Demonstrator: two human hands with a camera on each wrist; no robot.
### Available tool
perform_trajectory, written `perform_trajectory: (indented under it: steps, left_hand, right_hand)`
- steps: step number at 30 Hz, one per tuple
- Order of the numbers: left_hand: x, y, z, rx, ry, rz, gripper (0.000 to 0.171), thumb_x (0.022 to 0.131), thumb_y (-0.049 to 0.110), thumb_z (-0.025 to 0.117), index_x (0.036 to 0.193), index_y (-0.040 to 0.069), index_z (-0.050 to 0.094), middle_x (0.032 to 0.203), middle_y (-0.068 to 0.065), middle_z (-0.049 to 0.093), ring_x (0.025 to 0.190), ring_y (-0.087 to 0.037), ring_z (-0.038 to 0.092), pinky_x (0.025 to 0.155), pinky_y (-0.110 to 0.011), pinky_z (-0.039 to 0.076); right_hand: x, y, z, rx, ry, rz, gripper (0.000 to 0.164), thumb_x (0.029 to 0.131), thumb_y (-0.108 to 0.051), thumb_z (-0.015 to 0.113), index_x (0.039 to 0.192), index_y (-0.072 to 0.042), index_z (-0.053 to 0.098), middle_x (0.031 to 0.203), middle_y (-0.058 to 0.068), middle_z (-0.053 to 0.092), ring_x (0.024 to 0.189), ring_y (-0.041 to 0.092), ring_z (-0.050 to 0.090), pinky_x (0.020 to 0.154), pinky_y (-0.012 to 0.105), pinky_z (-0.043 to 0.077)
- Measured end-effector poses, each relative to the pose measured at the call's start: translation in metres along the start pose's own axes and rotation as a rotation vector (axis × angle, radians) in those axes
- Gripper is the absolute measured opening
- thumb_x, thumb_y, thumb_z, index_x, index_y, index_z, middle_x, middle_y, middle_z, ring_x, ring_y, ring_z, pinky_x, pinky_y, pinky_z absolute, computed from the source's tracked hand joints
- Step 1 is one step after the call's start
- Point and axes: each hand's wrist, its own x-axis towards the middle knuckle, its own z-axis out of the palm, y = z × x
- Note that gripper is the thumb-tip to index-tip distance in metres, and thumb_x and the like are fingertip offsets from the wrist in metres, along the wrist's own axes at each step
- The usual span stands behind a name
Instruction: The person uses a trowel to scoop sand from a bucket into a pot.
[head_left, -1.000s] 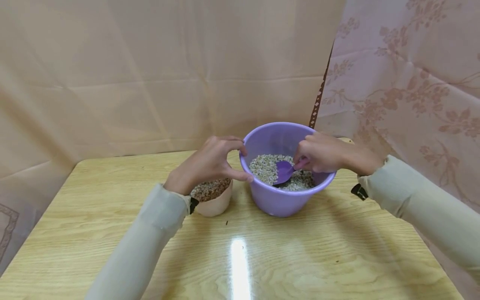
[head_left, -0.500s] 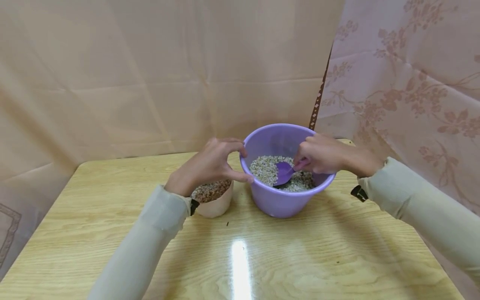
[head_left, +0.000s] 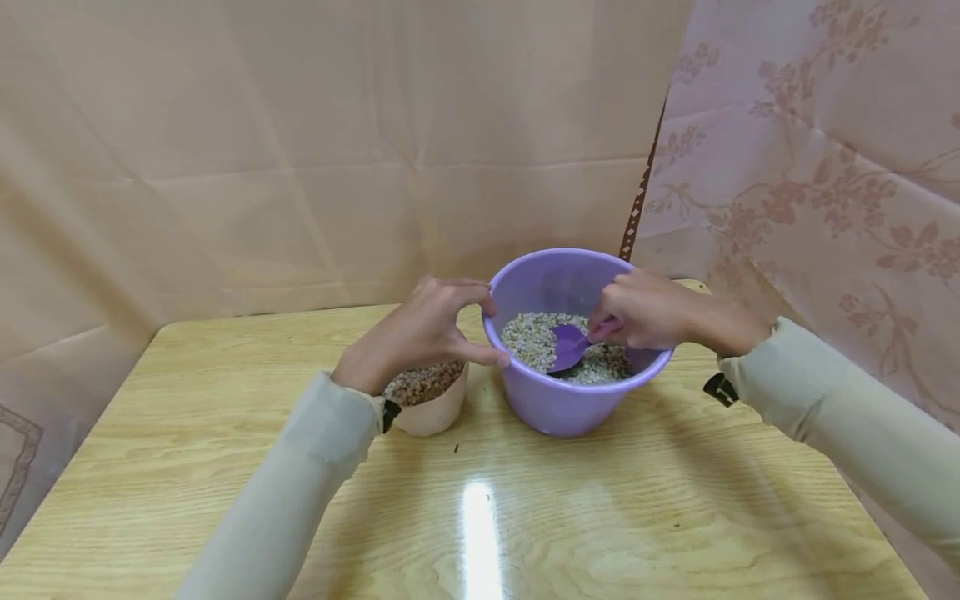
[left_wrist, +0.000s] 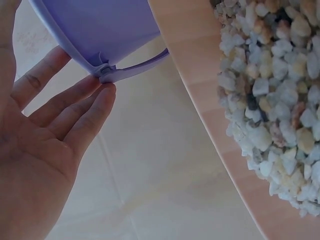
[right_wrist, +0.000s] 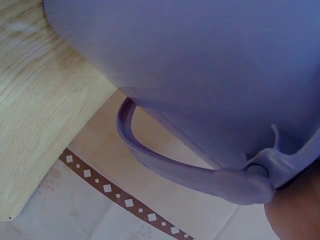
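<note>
A purple bucket with pale gravel in it stands on the table. My left hand holds its left rim, thumb at the front and fingers farther back. In the left wrist view, fingertips touch beside the bucket handle's hinge. Inside the bucket, my right hand grips a small purple scoop by its handle, the blade down in the gravel. A peach pot of gravel sits under my left wrist, partly hidden by it. The right wrist view shows the bucket's side and hanging handle; the scoop is out of sight there.
The wooden table reaches close to a beige curtain at the back. A pink floral cloth hangs at the right. One small dark fragment lies in front of the pot.
The view has shifted very slightly. Both hands, the scoop, the bucket and the pot keep their places.
</note>
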Motion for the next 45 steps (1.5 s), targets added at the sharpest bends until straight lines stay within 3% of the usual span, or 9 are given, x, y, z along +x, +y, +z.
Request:
perform_trajectory:
  steps: [13, 25, 37, 45]
  left_hand:
    - [0.0014, 0.0010, 0.0003, 0.001, 0.002, 0.009, 0.048, 0.072, 0.049, 0.087, 0.097, 0.012, 0.071, 0.105, -0.001, 0.073, 0.092, -0.012, 0.063, 0.091, -0.044, 0.037]
    - [0.0019, 0.0007, 0.0017, 0.007, 0.016, 0.020, 0.050, 0.071, 0.049, 0.087, 0.096, 0.010, 0.071, 0.105, -0.001, 0.072, 0.093, -0.013, 0.064, 0.089, -0.046, 0.038]
    - [-0.0001, 0.0002, 0.0020, 0.014, 0.019, -0.002, 0.051, 0.071, 0.050, 0.087, 0.098, 0.010, 0.071, 0.110, -0.002, 0.071, 0.099, -0.015, 0.064, 0.091, -0.046, 0.037]
    - [0.0004, 0.0004, 0.0026, 0.010, 0.021, -0.007, 0.052, 0.070, 0.050, 0.087, 0.098, 0.010, 0.071, 0.114, -0.006, 0.071, 0.103, -0.018, 0.064, 0.092, -0.048, 0.037]
  right_hand:
    - [-0.0017, -0.0001, 0.0005, 0.036, 0.024, -0.024, 0.012, 0.081, -0.008, 0.080, 0.089, -0.017, 0.080, 0.080, -0.009, 0.075, 0.067, 0.002, 0.068, 0.060, 0.028, 0.054]
    - [0.0025, -0.0002, 0.0075, 0.084, 0.053, 0.026, 0.014, 0.079, -0.009, 0.083, 0.091, -0.015, 0.081, 0.084, -0.007, 0.076, 0.068, 0.000, 0.067, 0.062, 0.023, 0.054]
    - [0.0038, 0.0008, 0.0080, 0.116, 0.050, 0.037, 0.016, 0.078, -0.007, 0.082, 0.092, -0.016, 0.081, 0.080, -0.011, 0.074, 0.056, -0.003, 0.057, 0.049, 0.024, 0.044]
    - [0.0022, 0.0018, 0.0084, 0.118, 0.057, 0.033, 0.014, 0.079, -0.009, 0.082, 0.091, -0.017, 0.081, 0.081, -0.011, 0.075, 0.060, -0.004, 0.060, 0.053, 0.023, 0.048]
